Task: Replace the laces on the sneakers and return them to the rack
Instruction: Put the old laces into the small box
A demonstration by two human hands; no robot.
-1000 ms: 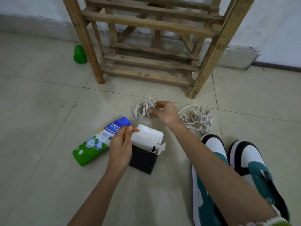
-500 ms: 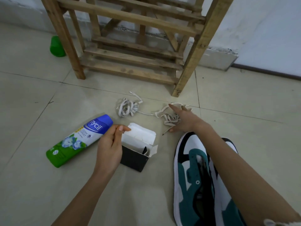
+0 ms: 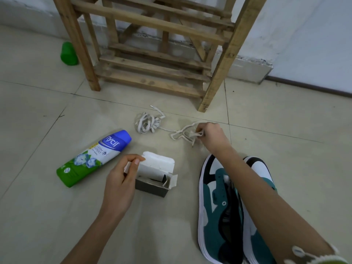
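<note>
**A:** Two lots of laces on the floor [image 3: 57, 216] now. The coiled bundle [image 3: 146, 123] lies alone nr the rack [image 3: 156, 54], w/ the loose tangle [image 3: 182, 134] just right of it.

**B:** What's changed?

**A:** 1 s ago the right hand [image 3: 209, 136] was at the coil. It's let go and moved across. Half a sec ago its fingers lay flat on the tangle; now they're curled in, clamped on it.

**B:** And the left hand [image 3: 122, 178]?

**A:** Same as before: thumb & fingers pinch the flap of the open box [image 3: 156, 180].

**B:** Meaning for the job?

**A:** Prob. sorting old laces from new; can't tell which is which. The sneakers [image 3: 219, 206] sit side by side under the right forearm. The nearer one looks unlaced, so relacing isn't begun, and nothing's on the rack shelves in view.

**B:** Any writing?

**A:** The bottle [image 3: 95, 157] reads "nycil" & "GERM EXPERT". Nothing legible on the box.
</note>
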